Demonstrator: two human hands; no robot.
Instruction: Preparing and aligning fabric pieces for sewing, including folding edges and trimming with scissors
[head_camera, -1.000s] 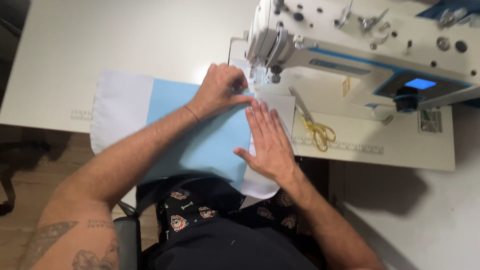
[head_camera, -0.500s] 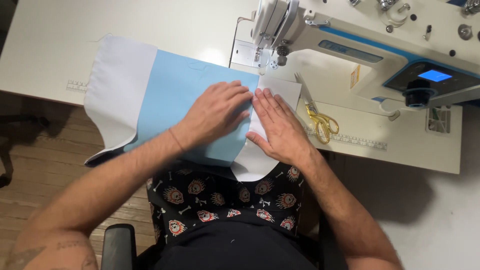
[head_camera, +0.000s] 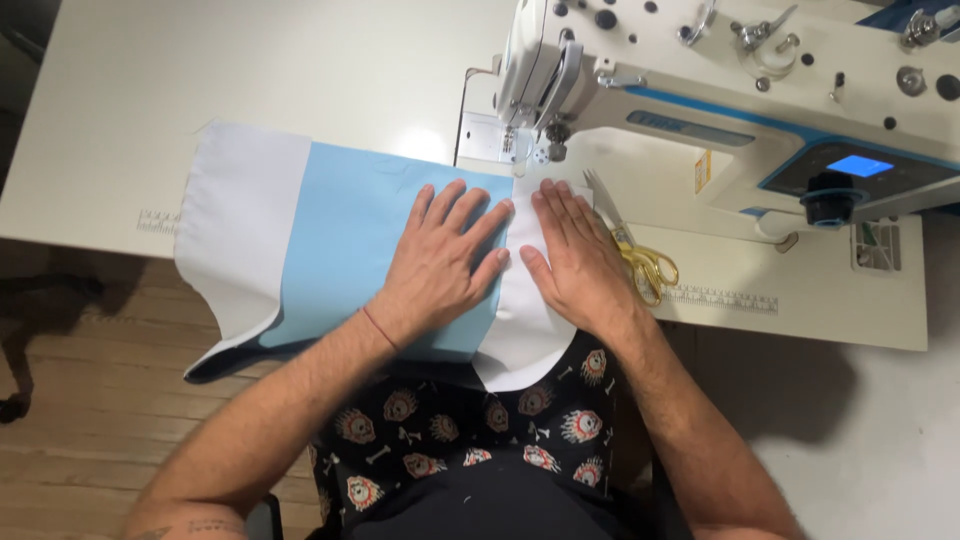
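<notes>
Fingers of both the left hand (head_camera: 440, 265) and right hand (head_camera: 575, 262) lie spread flat, gripping nothing, pressing blue fabric (head_camera: 350, 240) and white fabric (head_camera: 525, 310). Keeping the edges aligned and the cloth smooth near the sewing machine (head_camera: 700, 90) on the bench (head_camera: 250, 70) seems key.

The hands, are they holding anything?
Nothing is gripped. The left hand lies flat on the light blue cloth, the right hand flat on the white cloth.

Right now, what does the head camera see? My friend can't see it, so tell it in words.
Two hands press flat on cloth at a sewing machine: the left hand on blue cloth, the right hand on white cloth. Yellow scissors lie beside the right hand on the table.
</notes>
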